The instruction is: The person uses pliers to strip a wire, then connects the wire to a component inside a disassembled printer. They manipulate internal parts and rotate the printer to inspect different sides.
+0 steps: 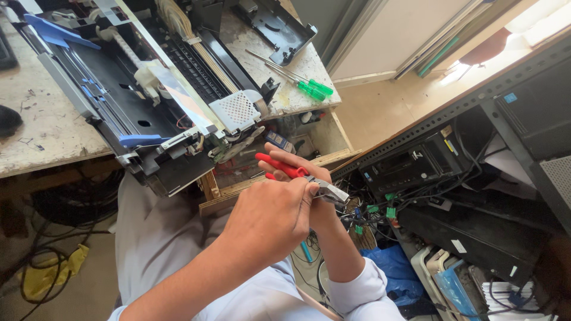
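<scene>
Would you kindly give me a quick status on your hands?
Left hand and right hand both on red-handled pliers. Opened printer on bench beyond, untouched.

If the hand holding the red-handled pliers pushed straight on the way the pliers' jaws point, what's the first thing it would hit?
Probably the tangle of dark cables below the black unit, just beyond the pliers in the right hand. Depth is unclear.

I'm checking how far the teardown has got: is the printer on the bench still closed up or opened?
Opened. The printer lies with its covers off, rollers, ribbon cable and inner frame bare; a detached black panel rests beside it.
</scene>
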